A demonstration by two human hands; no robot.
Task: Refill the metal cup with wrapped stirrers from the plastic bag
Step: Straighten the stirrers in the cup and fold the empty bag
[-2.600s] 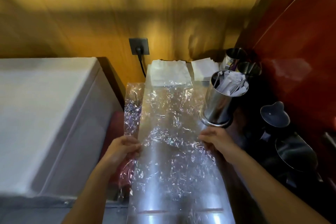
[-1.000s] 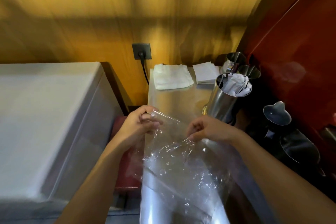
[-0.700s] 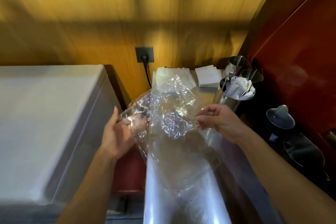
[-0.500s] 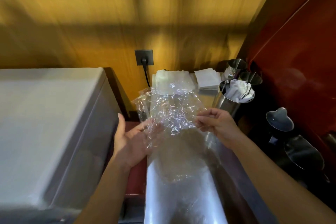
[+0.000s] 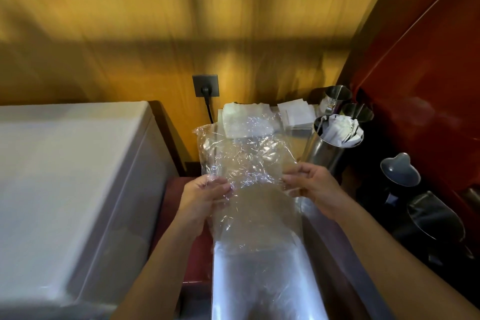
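Pinching both hands: left [image 5: 205,193], right [image 5: 313,184], crinkled clear empty plastic bag [image 5: 246,163].

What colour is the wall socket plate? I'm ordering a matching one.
Dark grey wall socket plate, head view.

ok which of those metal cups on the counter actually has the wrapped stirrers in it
The big metal cup nearest the right hand; white wrapped stirrers poke out of it. The two smaller cups behind it look empty.

The plastic bag [image 5: 246,163] is held over the counter [image 5: 262,288], metal cup [image 5: 330,148] right of it, stirrers [image 5: 340,132] inside.
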